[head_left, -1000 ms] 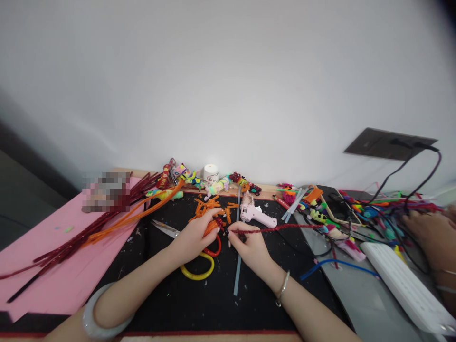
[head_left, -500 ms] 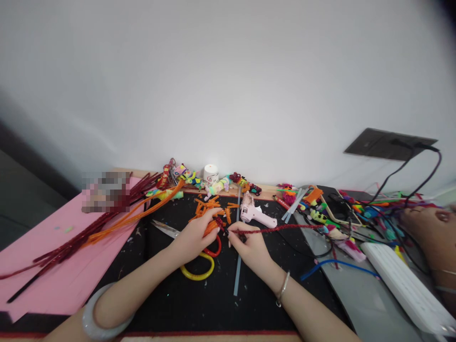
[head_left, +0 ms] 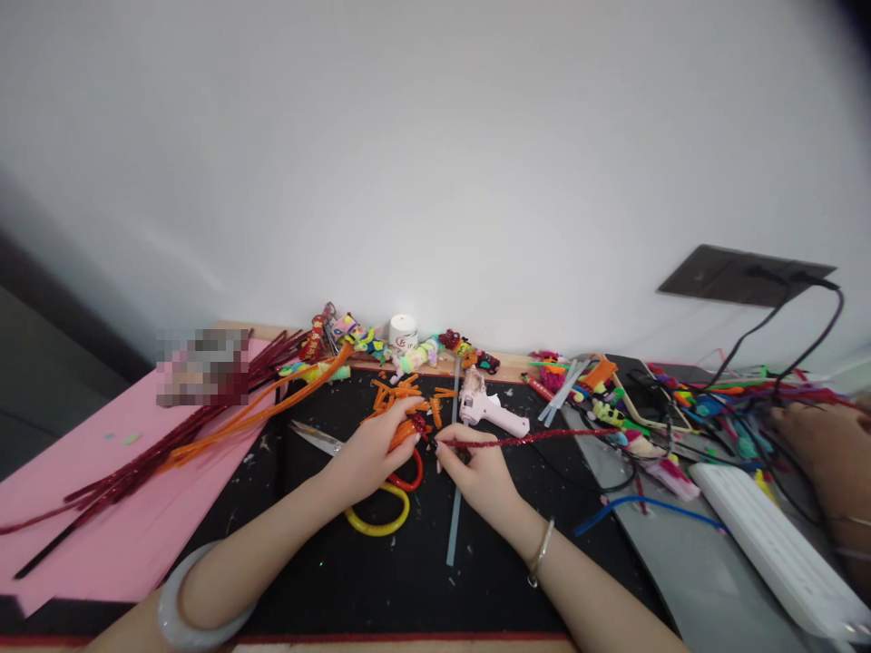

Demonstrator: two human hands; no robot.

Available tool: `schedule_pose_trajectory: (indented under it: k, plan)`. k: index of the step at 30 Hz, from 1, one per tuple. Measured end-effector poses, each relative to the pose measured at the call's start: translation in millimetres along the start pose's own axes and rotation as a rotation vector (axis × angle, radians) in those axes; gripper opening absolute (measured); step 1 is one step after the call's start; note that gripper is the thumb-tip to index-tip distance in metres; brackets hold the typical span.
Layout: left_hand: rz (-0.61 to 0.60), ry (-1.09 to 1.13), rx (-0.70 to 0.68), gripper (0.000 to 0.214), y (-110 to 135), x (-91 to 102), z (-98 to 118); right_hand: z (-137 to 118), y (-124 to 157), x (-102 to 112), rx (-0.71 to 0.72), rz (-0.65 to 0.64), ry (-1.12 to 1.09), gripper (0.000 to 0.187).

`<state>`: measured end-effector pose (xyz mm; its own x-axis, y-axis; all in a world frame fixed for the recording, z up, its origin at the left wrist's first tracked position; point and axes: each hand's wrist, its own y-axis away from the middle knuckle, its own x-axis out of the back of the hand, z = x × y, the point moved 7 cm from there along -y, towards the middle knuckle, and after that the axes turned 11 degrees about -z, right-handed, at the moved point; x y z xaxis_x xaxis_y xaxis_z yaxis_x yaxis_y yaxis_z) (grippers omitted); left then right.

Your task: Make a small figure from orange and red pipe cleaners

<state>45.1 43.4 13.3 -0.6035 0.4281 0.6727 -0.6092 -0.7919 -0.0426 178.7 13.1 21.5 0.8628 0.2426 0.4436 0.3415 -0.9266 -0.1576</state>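
My left hand is closed around a small orange pipe-cleaner piece with a dark red end, partly covered by the fingers. Just right of it, my right hand pinches a long glittery red pipe cleaner, which stretches out to the right. The fingertips of both hands are close together over the black mat. Under my left hand lie scissors with yellow and red handles. Short orange pieces are scattered behind it. A pale pink glue gun rests beyond my right hand.
A clear glue stick lies between my forearms. Red pipe cleaners cover the pink board at left. Small colourful figures and a white cup line the wall. A white power strip, cables and another person's hand are at right.
My hands have hardly moved and keep the same holds. At the right edge the other person's hand has shifted slightly.
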Motion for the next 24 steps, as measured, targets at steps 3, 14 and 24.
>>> schedule_pose_trajectory:
  k: [3, 14, 24]
  plan:
    - [0.008, -0.007, -0.002, 0.044, 0.6, 0.9, 0.2, -0.6, -0.1, 0.0, 0.004, 0.003, 0.004, 0.017]
    - [0.024, -0.041, -0.020, 0.042, 2.0, 1.6, 2.5, -1.4, -0.3, -0.3, 0.001, -0.003, -0.003, 0.017]
    - [0.023, -0.038, -0.018, 0.044, 1.8, 0.9, 3.0, -1.0, -0.3, 0.4, -0.010, 0.003, -0.009, 0.018]
